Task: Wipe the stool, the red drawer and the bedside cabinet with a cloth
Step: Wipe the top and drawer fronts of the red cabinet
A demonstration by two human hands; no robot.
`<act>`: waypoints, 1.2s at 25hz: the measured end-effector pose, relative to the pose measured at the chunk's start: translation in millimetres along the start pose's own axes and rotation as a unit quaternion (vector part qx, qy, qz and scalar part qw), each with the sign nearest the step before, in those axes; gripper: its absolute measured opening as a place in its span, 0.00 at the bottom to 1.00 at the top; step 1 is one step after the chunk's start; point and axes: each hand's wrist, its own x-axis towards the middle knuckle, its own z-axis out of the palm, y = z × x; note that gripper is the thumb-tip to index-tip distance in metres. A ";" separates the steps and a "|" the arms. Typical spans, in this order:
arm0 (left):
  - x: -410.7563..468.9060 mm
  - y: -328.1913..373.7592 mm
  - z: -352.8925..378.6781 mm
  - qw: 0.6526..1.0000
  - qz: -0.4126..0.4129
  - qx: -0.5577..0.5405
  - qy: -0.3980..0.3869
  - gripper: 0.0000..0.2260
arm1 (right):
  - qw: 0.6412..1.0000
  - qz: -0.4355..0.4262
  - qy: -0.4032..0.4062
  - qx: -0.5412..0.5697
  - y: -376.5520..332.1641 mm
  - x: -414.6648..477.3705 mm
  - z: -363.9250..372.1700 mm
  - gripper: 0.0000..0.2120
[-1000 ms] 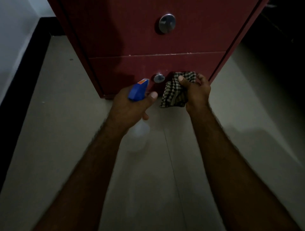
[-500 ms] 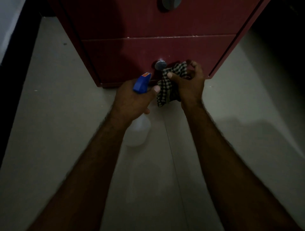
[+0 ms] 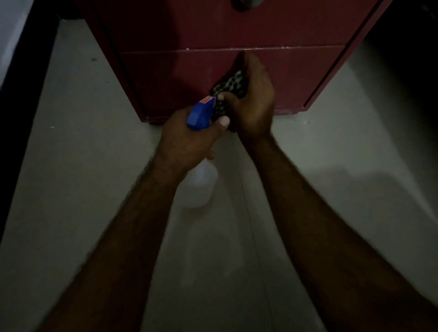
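A red cabinet stands ahead of me on the floor, and its lowest red drawer (image 3: pixel 170 78) faces me. My right hand (image 3: pixel 254 104) grips a checked black-and-white cloth (image 3: pixel 233 86) and holds it against the middle of that drawer front, covering the drawer's knob. My left hand (image 3: pixel 189 139) holds a spray bottle (image 3: pixel 200 187) with a blue trigger head, its pale body hanging below the hand. The blue head sits right beside the cloth. The upper drawer's round metal knob (image 3: pixel 246 2) shows at the top edge.
Pale tiled floor (image 3: pixel 78 166) spreads around the cabinet. A black skirting strip and white wall (image 3: pixel 14 35) run along the left. The space right of the cabinet is dark.
My right hand has slid the cloth leftward and up over the lower drawer's knob, which is now hidden. The view has moved closer to the drawer. The left hand keeps the bottle.
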 end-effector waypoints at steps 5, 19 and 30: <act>1.7 -0.4 -10.1 1.000 0.009 0.001 0.014 0.09 | 0.931 0.299 0.088 0.190 -16.4 -4.1 4.0 0.32; -5.1 12.0 -27.4 0.999 0.040 0.011 0.035 0.07 | 0.920 0.346 0.068 0.171 -19.4 -16.0 16.3 0.40; 5.5 13.3 -38.6 0.998 0.038 0.010 0.048 0.08 | 0.998 0.058 -0.013 0.009 11.7 -0.1 -13.8 0.32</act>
